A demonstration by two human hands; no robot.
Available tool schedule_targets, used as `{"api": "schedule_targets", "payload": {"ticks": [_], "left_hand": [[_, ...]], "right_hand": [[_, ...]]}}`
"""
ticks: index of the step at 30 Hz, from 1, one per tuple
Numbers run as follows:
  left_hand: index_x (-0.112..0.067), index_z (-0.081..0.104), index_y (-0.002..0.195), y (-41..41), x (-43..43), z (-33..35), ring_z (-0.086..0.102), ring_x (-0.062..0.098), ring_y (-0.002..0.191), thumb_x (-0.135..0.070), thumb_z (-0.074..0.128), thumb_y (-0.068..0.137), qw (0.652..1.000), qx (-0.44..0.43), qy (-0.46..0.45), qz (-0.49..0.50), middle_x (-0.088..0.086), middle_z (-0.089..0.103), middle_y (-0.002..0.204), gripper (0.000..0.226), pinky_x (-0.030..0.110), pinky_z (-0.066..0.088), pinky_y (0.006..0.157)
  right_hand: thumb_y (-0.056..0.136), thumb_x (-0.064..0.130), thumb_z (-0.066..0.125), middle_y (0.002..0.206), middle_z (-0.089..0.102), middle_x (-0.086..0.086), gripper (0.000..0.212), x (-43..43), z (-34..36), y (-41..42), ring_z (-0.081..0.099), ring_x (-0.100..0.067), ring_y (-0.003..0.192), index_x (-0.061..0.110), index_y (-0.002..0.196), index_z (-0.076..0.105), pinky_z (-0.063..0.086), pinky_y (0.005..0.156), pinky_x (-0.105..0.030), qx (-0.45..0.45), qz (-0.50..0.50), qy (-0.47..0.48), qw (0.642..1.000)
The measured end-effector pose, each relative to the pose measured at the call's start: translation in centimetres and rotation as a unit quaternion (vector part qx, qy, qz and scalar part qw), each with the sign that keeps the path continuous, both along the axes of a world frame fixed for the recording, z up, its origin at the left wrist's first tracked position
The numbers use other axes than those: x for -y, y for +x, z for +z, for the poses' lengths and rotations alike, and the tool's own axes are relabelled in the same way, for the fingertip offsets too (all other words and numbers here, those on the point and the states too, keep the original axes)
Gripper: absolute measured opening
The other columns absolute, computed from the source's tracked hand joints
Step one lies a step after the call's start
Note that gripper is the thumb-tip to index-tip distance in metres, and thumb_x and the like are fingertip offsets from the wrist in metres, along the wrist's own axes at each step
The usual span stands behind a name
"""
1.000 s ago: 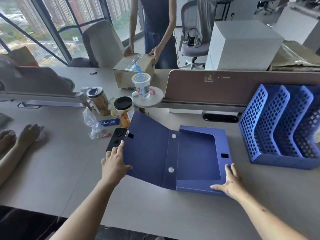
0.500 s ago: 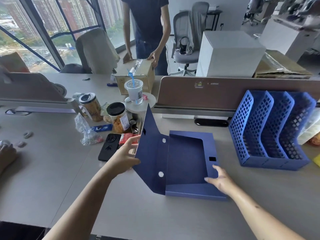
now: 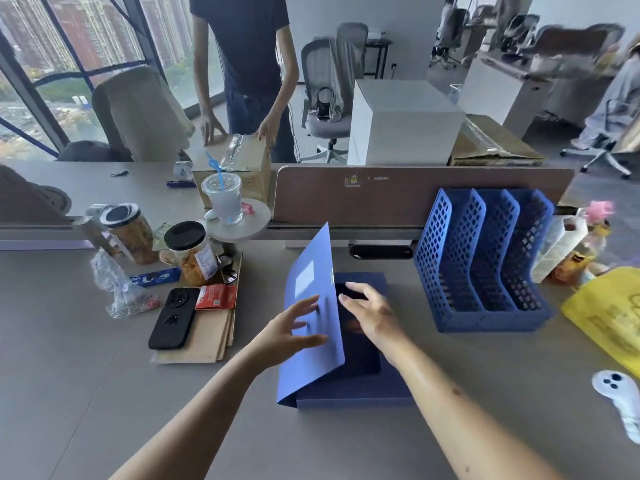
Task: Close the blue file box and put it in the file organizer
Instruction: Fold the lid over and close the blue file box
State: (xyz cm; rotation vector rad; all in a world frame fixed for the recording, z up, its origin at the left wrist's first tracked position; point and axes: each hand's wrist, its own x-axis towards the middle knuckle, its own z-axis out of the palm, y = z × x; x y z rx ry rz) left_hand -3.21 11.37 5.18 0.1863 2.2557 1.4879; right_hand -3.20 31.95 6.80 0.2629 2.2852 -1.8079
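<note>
The blue file box (image 3: 353, 396) lies on the grey desk in front of me. Its lid (image 3: 311, 271) stands tilted over the tray, roughly halfway down, with a pale label on its outer face. My left hand (image 3: 294, 327) presses flat against the outside of the lid, fingers spread. My right hand (image 3: 372, 313) reaches over the tray at the lid's free edge, fingers apart; whether it touches the lid I cannot tell. The blue mesh file organizer (image 3: 485, 261), with three empty slots, stands to the right of the box against the brown desk divider.
Left of the box lie a black phone (image 3: 173, 322) on brown envelopes, a red packet, snack jars (image 3: 188, 251) and a plastic cup. A yellow bag (image 3: 609, 317) and a white controller (image 3: 620, 396) sit at the right. A person stands behind the divider (image 3: 381, 199) holding a cardboard box.
The lid has swung from upright on the left to tilting over the tray. My left hand moved to its outer face. My right hand left the tray's front corner for the lid's edge.
</note>
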Motion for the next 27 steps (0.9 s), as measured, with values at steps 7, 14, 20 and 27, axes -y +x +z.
{"api": "schedule_targets", "payload": {"ticks": [7, 14, 20, 27], "left_hand": [[-0.033, 0.035, 0.148, -1.7, -2.0, -5.2, 0.047, 0.021, 0.132, -0.028, 0.082, 0.077, 0.992, -0.057, -0.111, 0.023, -0.011, 0.053, 0.143, 0.086, 0.031, 0.04, 0.098], [-0.04, 0.011, 0.155, -2.6, -2.7, -8.4, 0.016, 0.028, 0.148, -0.061, 0.077, 0.066, 0.958, -0.019, -0.272, 0.087, -0.007, 0.023, 0.161, 0.112, 0.051, 0.026, 0.113], [-0.03, 0.001, 0.157, -3.0, -3.3, -10.4, 0.01, 0.035, 0.15, -0.08, 0.069, 0.057, 0.944, 0.041, -0.32, 0.072, -0.002, 0.015, 0.165, 0.13, 0.051, 0.018, 0.117], [-0.033, 0.001, 0.156, -3.4, -4.0, -10.9, 0.015, 0.03, 0.151, -0.08, 0.067, 0.06, 0.941, 0.051, -0.333, 0.039, 0.0, 0.01, 0.166, 0.126, 0.048, 0.021, 0.116]], "right_hand": [[0.083, 0.012, 0.067, 0.091, 0.072, 0.001, 0.049, -2.0, -1.6, -0.2, 0.072, -0.017, 0.081, 0.021, 0.129, 0.057, 0.058, 0.068, -0.032, 0.005, -0.094, 0.047, 0.994], [0.089, 0.005, 0.062, 0.089, 0.076, -0.002, 0.056, -6.0, -4.0, 0.2, 0.068, -0.027, 0.073, 0.03, 0.138, 0.051, 0.054, 0.063, -0.035, 0.033, -0.138, 0.058, 0.988], [0.092, 0.001, 0.056, 0.108, 0.07, -0.017, 0.051, -7.3, -6.5, 0.5, 0.063, -0.029, 0.08, 0.019, 0.14, 0.051, 0.05, 0.068, -0.032, 0.088, -0.168, 0.059, 0.98], [0.093, 0.002, 0.053, 0.108, 0.061, -0.006, 0.046, -8.0, -8.1, 0.7, 0.067, -0.021, 0.076, 0.023, 0.133, 0.058, 0.051, 0.057, -0.025, 0.11, -0.182, 0.077, 0.974]]}}
